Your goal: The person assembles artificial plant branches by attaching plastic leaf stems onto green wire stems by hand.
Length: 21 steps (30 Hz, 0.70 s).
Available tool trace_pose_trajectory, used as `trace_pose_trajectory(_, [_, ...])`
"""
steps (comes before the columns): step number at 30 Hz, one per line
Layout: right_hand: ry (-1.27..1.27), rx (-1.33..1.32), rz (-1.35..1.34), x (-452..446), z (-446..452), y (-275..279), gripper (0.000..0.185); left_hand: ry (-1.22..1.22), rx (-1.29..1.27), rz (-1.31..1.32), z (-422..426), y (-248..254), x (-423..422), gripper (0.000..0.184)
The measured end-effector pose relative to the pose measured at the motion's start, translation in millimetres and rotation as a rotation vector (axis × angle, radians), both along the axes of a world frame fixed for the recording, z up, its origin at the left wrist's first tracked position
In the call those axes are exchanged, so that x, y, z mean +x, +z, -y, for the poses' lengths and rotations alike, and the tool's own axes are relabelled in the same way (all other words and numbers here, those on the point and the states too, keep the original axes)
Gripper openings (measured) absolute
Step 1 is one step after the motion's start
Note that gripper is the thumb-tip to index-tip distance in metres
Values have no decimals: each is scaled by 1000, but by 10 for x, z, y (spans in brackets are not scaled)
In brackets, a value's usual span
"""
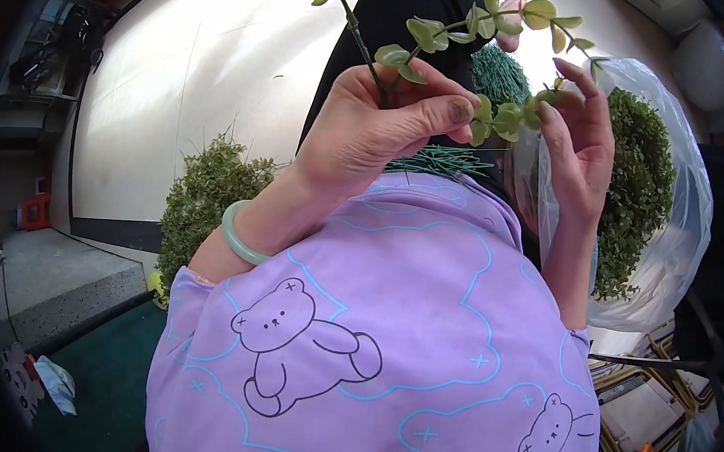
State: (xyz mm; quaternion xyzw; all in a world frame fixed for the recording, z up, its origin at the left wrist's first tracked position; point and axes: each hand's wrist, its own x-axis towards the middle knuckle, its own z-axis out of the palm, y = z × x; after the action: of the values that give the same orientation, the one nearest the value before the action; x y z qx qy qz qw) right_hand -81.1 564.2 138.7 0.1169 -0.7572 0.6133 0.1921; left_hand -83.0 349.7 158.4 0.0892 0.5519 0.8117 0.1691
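Note:
My left hand (380, 120) is closed around the dark lower stem of an artificial eucalyptus branch (426, 34), with thumb and forefinger pinched together. Round yellow-green leaves spread upward from it in separate sprigs. At the far end of one short sprig (506, 120), my right hand (580, 142) pinches a leaf between thumb and fingertip, its other fingers curled loosely. On the lap just below my hands lies a pile of thin green stems (441, 161). Behind the sprig sit a second bundle of green stems (500, 73) and a pink flower (510, 24), partly hidden by leaves.
A clear plastic bag (678, 254) at the right holds a mass of small-leaved foliage (637, 181). More foliage (215, 187) stands by my left forearm. Folded metal-framed chairs (647, 414) are at lower right, and a red stool (36, 211) is far left.

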Motion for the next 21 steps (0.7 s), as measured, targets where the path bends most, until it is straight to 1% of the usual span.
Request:
trace_pose_trajectory(2, [-390,768,-396,-18,-117,130,36,23,-36,-73,-4,-25,-18,13])
trace_pose_trajectory(3, [-329,543,-369,52,-48,265,31,18,-41,-68,-6,-29,-15,13])
trace_pose_trajectory(6, [110,550,-334,151,48,428,28,-7,-36,-75,-79,-19,-13,12])
trace_pose_trajectory(7, [207,430,-194,165,153,391,26,5,-19,-90,-110,-24,1,12])
trace_pose_trajectory(8, [279,376,-80,139,191,320,22,22,-2,-105,-128,-27,5,12])
trace_pose_trajectory(9, [351,168,82,137,239,247,16,39,-13,-143,-127,-25,-10,10])
trace_pose_trajectory(12, [391,-87,185,68,359,-26,13,104,-65,-221,-77,-64,-34,7])
trace_pose_trajectory(13, [427,-141,226,57,378,-82,17,121,-84,-234,-78,-89,-41,7])
trace_pose_trajectory(16, [388,-588,484,136,516,66,19,207,-61,-285,-145,-168,-84,7])
trace_pose_trajectory(17, [507,-581,486,93,477,25,20,243,-41,-301,-156,-183,-88,7])
trace_pose_trajectory(20, [615,-651,504,60,516,-137,19,168,-47,-183,-120,-117,-78,6])
trace_pose_trajectory(21, [584,-660,497,59,518,-146,18,152,-69,-176,-103,-104,-76,6])
